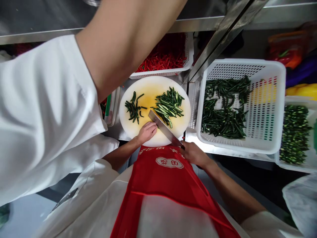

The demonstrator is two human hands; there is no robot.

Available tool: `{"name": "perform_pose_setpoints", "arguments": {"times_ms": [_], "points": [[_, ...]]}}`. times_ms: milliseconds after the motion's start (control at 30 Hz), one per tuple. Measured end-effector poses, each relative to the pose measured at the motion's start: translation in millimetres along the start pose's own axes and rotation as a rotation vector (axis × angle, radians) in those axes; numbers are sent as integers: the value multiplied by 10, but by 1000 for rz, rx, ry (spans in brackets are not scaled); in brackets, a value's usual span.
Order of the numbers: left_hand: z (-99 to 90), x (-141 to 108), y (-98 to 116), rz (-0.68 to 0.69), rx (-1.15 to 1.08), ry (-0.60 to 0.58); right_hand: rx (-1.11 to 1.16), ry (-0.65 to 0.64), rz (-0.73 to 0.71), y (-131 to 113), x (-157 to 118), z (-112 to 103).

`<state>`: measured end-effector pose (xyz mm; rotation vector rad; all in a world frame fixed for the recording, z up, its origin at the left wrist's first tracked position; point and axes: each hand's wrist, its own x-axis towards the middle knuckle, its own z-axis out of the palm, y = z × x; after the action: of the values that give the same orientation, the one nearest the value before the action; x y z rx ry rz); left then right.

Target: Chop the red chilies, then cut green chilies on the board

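My right hand (pixel 194 153) grips the handle of a kitchen knife (pixel 164 128), its broad blade slanting across the round white cutting board (pixel 143 84). Against the blade's left side rests my left hand (pixel 148 131), fingers curled down on the board; whatever lies under them is hidden. Cut green chili peppers (pixel 170 104), some showing pale insides, are heaped right of the blade. A smaller group of green chilies (pixel 134 107) lies on the board's left side.
Another person's bare arm (pixel 123 39) and white sleeve (pixel 49 109) reach across the upper left. Behind the board stands a basket of red chilies (pixel 164 61). A white basket (pixel 262 132) with whole green chilies is on the right, beside a tray of chopped green pieces (pixel 294 135).
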<state>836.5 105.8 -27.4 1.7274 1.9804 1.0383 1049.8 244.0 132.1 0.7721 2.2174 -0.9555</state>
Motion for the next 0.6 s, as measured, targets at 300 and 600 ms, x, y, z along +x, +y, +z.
{"name": "perform_pose_setpoints", "arguments": {"times_ms": [300, 600], "points": [[-512, 143, -388, -144, 67, 216, 167, 185, 84, -114, -226, 339], [-908, 673, -1066, -32, 102, -277, 672, 389, 348, -1487, -448, 1652]]}}
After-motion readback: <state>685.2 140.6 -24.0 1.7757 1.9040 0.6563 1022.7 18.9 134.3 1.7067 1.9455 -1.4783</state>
